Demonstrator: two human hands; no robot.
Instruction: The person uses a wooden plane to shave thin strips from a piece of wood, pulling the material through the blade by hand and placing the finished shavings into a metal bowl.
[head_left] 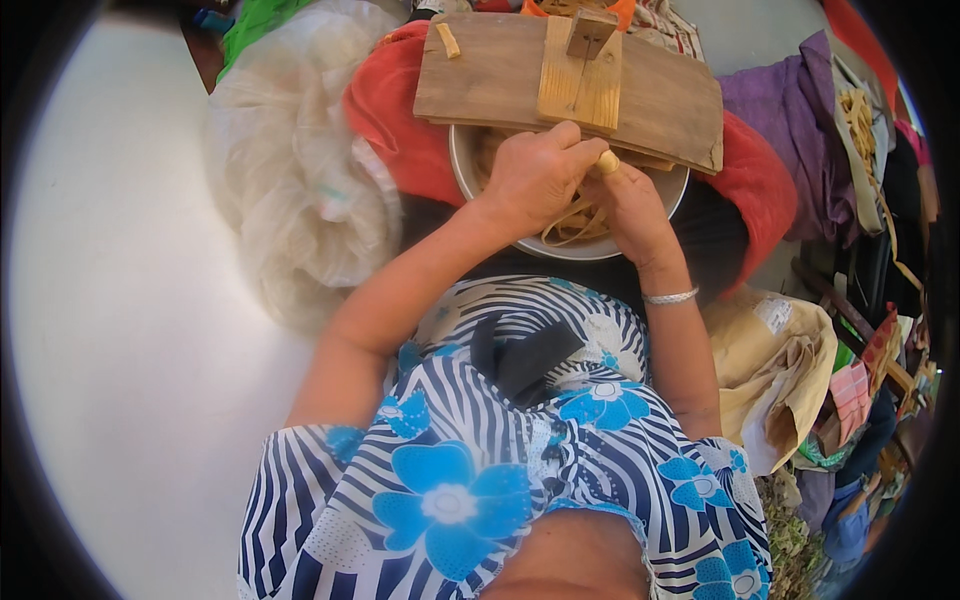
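Observation:
My left hand (535, 172) is closed, its fingers curled in towards my right hand over a white bowl (462, 178). My right hand (637, 208) meets it there, closed too, with a pale yellow wrap or piece (607, 161) at the tip of its thumb or finger. Thin tan strips (578, 228) curl in the bowl just below both hands. What the fingers pinch is hidden. Across the far part of the bowl lies a wooden board (480, 82), bearing a lighter wood plate (572, 85) and a small upright block (592, 34).
A short tan piece (448, 40) rests on the board's left. Red cloth (400, 120) covers my lap on both sides. A clear plastic bag (300, 150) bulges at left. Purple cloth (785, 125), a brown paper sack (770, 370) and assorted cloths crowd the right.

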